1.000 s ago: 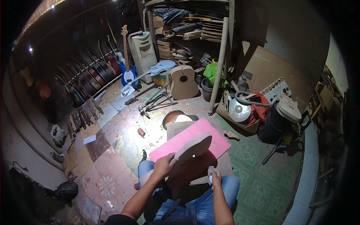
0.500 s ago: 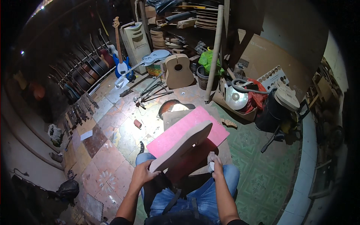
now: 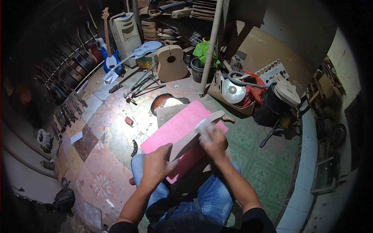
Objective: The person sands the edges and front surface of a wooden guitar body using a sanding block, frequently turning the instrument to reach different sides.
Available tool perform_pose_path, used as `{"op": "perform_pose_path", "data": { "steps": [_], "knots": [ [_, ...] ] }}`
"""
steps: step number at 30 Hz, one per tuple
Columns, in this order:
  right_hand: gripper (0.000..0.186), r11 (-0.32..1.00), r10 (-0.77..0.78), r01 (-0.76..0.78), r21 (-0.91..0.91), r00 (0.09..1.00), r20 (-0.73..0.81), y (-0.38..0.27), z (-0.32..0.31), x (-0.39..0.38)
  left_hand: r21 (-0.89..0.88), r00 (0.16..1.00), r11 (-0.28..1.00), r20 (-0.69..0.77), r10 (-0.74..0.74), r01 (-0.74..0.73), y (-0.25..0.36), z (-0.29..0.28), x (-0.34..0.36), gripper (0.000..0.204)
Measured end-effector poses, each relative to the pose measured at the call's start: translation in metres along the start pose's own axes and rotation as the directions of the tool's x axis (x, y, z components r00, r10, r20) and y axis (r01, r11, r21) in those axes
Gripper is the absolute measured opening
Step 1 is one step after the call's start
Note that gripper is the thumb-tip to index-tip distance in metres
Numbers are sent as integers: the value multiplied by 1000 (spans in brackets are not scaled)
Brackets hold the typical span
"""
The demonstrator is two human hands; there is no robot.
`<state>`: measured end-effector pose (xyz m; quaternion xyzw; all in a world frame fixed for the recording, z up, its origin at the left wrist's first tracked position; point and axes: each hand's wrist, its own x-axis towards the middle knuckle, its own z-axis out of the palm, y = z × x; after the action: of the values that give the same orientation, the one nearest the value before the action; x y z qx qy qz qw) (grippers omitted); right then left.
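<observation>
1. Wood piece, pale and curved, stands tilted on edge above the pink sheet, between your two hands.
2. Your left hand holds its near end, thumb apart from the fingers.
3. Your right hand is at its upper edge toward the far end; blur keeps you from telling whether it grips or only presses.
4. Beyond, to your right, a cardboard box holds a shiny disc and a red bag; a dark basket carries a green bag.
5. Your pink sheet lies on a low table over tiled floor; a blue bass guitar stands far to your left.
</observation>
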<state>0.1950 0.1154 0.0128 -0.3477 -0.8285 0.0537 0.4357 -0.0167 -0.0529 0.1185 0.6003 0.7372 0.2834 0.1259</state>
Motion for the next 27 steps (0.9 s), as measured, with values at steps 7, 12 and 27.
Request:
{"op": "perform_pose_path", "data": {
  "steps": [7, 12, 27],
  "knots": [
    [40, 963, 269, -270, 2, 959, -91, 24, -4, 23, 11, 996, 996, 12, 93, -93, 15, -2, 8, 57],
    [42, 999, -37, 37, -14, 999, -32, 7, 1, 14, 44, 999, 998, 35, 36, -38, 7, -4, 15, 57],
    [44, 973, 94, -80, -217, 994, 55, 3, -30, 13, 40, 994, 993, 13, 106, -107, 25, 10, -9, 60]
  ]
}}
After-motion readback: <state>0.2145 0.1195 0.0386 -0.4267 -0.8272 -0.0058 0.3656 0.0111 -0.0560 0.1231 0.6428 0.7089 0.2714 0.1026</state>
